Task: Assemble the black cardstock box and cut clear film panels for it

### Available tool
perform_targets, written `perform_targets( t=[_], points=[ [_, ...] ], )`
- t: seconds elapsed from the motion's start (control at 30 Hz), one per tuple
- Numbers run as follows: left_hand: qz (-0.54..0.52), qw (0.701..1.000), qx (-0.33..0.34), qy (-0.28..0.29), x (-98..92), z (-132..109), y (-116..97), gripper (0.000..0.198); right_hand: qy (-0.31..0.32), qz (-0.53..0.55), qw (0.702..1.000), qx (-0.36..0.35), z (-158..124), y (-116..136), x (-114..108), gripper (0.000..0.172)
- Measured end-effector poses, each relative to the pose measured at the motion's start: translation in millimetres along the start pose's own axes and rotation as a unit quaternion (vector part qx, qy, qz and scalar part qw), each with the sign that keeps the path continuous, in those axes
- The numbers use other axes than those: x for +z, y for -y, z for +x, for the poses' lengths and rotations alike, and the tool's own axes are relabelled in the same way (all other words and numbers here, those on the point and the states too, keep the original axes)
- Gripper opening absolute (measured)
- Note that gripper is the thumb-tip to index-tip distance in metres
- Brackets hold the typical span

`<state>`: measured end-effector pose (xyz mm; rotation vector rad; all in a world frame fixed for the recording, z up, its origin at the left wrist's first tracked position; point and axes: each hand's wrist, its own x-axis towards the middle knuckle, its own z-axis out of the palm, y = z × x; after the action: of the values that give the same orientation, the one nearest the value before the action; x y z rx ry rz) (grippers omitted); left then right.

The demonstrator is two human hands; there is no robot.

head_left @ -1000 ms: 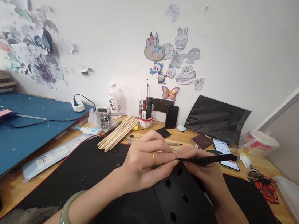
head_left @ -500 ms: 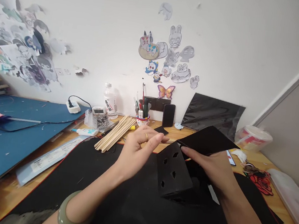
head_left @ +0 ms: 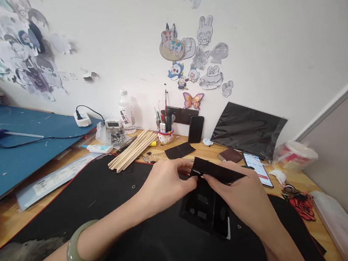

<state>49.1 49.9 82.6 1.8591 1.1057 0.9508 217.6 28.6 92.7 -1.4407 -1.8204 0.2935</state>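
Both hands meet at a folded black card box (head_left: 202, 209) held over the black desk mat (head_left: 146, 242). My left hand (head_left: 172, 179) pinches the box's upper left corner between thumb and fingers. On the upper right, my right hand (head_left: 241, 190) grips the same edge, its thumb close to the left thumb and its fingers behind the raised flap. Small openings show in the box's front panel, and a whitish strip sticks out at its lower right. The far side of the box is hidden.
Left of the hands lies a bundle of wooden sticks (head_left: 133, 150). Behind stand a pen cup (head_left: 164, 135), a bottle (head_left: 127, 113) and a black phone-like slab (head_left: 196, 129). A lit phone (head_left: 257, 169) and a red rose patch (head_left: 303, 205) lie to the right.
My left hand has come right and closed on the box's edge. The box has turned and its large flap has tilted up towards me, uncovering the lit phone behind.
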Motion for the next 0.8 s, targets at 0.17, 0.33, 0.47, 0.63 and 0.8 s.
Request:
perform_targets(
  t=[0.17, 0.33, 0.47, 0.63, 0.8],
  points=[
    [0.044, 0.999, 0.019, 0.001, -0.4, -3.1, 5.8, 0.033, 0.015, -0.009, 1.000, 0.010, 0.4, -0.5, 0.5, 0.013],
    [0.064, 0.998, 0.012, 0.009, -1.8, -3.7, 6.5, 0.035, 0.016, -0.022, 1.000, 0.014, 1.1, -1.2, 1.9, 0.010],
    [0.096, 0.995, 0.009, -0.001, -2.4, -1.9, 3.3, 0.028, 0.019, -0.021, 0.999, 0.018, 1.1, -0.8, 2.4, 0.009],
    [0.131, 0.991, 0.003, -0.014, -2.0, -1.5, 2.2, 0.024, 0.030, -0.029, 0.999, 0.024, 0.8, 1.3, 2.4, 0.010],
    [0.144, 0.990, 0.002, -0.015, -2.1, -1.8, 3.0, 0.026, 0.016, -0.043, 0.999, 0.020, 1.3, 2.0, 2.4, 0.011]
  ],
)
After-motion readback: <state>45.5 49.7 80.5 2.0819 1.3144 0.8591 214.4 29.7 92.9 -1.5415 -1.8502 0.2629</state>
